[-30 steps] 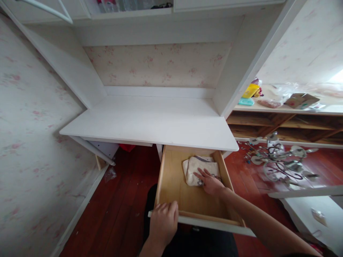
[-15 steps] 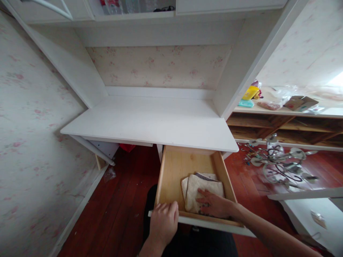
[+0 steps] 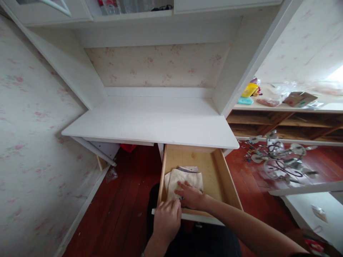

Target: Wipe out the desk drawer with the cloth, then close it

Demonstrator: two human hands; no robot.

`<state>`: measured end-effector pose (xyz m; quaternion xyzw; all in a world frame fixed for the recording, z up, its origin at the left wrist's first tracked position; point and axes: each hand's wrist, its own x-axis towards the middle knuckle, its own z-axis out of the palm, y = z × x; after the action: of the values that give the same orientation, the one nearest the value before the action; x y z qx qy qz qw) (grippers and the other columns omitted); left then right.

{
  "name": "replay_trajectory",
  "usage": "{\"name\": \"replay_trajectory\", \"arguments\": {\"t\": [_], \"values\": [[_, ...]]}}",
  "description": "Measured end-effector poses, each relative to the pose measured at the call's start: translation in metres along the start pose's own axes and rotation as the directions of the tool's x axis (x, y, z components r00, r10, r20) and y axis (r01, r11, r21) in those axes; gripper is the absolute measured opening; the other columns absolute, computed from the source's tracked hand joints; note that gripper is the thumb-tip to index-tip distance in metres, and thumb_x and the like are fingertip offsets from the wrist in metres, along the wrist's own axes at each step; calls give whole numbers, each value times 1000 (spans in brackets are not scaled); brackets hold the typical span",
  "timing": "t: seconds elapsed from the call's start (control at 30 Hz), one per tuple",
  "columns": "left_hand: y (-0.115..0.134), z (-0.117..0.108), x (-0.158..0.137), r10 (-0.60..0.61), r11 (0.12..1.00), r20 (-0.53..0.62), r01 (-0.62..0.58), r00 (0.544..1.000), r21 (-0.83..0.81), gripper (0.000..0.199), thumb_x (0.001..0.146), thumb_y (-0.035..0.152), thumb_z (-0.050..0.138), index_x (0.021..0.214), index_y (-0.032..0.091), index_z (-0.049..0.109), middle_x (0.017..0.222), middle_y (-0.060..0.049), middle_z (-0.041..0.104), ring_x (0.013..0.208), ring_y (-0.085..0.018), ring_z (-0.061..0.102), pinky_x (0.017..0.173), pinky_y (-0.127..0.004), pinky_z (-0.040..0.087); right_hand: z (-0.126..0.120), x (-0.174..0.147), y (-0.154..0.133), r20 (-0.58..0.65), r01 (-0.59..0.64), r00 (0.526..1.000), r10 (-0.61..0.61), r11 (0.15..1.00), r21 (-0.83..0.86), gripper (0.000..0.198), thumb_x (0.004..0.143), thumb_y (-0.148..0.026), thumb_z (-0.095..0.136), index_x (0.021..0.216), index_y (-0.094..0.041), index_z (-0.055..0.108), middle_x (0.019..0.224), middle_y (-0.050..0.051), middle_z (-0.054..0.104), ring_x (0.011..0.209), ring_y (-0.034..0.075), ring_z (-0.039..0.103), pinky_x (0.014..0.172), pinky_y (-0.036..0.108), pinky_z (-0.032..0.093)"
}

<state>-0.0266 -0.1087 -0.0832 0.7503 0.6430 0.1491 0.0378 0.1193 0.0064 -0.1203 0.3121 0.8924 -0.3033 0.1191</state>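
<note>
A wooden drawer (image 3: 210, 171) with a white front stands pulled out under the right part of the white desk (image 3: 150, 121). My left hand (image 3: 168, 217) is closed over the top of the drawer's front edge, near its left corner. Inside, a folded beige cloth (image 3: 184, 176) with a dark stripe lies towards the left side. My right hand (image 3: 190, 196) rests flat on the cloth, fingers spread, pressing rather than gripping it. The lower part of the cloth is hidden behind my hands.
To the right, a chandelier (image 3: 284, 157) lies on the red wooden floor. Behind it, a low shelf (image 3: 270, 121) carries a yellow item (image 3: 249, 90), plastic bags and an open box (image 3: 300, 99). A white panel (image 3: 308, 210) is at the lower right. Above the desk hangs a cabinet.
My right hand has slid the folded cloth from the drawer's right side to its left. My left hand stays on the drawer front.
</note>
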Motion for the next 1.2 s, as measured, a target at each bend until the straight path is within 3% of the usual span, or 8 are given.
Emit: {"name": "replay_trajectory", "arguments": {"t": [0.2,0.37,0.47,0.6,0.83,0.93,1.03,1.2], "values": [[0,-3,2,8,1000,40,-7,999,-11,18,92,16,44,84,22,60,71,0,64,69,-16,61,65,-30,36,-5,9,2,-11,58,998,-58,998,10,46,85,-29,58,130,-17,59,137,14,54,139,31,32,114,49,26],[-1,-5,4,-11,1000,102,12,995,-11,20,93,17,43,84,24,59,73,1,65,71,-18,62,64,-31,36,-13,-7,27,-175,-120,976,131,990,72,47,87,-29,50,132,-16,56,146,15,44,130,30,45,105,42,41],[0,-6,4,-17,1000,118,19,993,-17,21,93,18,42,83,25,59,73,2,65,71,-19,62,64,-31,36,-22,-13,43,-290,-265,917,273,962,66,46,88,-29,46,133,-21,54,146,8,45,129,27,44,106,39,38],[1,-5,4,-25,1000,111,25,993,3,20,93,17,42,84,25,59,73,2,64,71,-19,62,66,-32,37,-34,-10,61,-333,-497,802,495,864,86,51,88,-28,43,138,-17,48,145,11,45,131,26,40,108,39,32],[0,0,2,-34,999,84,34,996,8,18,93,17,43,86,25,59,74,3,65,73,-19,62,68,-32,37,-31,25,31,-329,-232,912,247,969,84,49,88,-26,43,137,-23,47,138,9,50,122,26,47,98,38,40],[1,1,1,-30,999,78,29,996,14,18,93,17,44,92,25,60,75,3,65,74,-19,62,69,-33,38,-26,54,15,-282,-264,915,288,957,122,54,86,-27,46,139,-16,43,132,14,54,112,26,56,91,37,44],[1,2,1,-35,999,66,35,997,14,18,93,17,43,92,25,59,75,3,66,75,-19,62,70,-33,38,-26,74,9,-254,-301,913,320,947,112,45,85,-24,47,126,-8,56,116,18,63,101,28,62,88,38,46],[0,4,-1,-27,1000,18,27,999,14,15,92,16,46,89,24,58,72,3,64,71,-18,61,68,-33,36,-34,67,-1,-289,-208,933,216,976,57,29,91,-27,43,104,-23,69,114,8,63,110,23,56,94,33,42]]}}
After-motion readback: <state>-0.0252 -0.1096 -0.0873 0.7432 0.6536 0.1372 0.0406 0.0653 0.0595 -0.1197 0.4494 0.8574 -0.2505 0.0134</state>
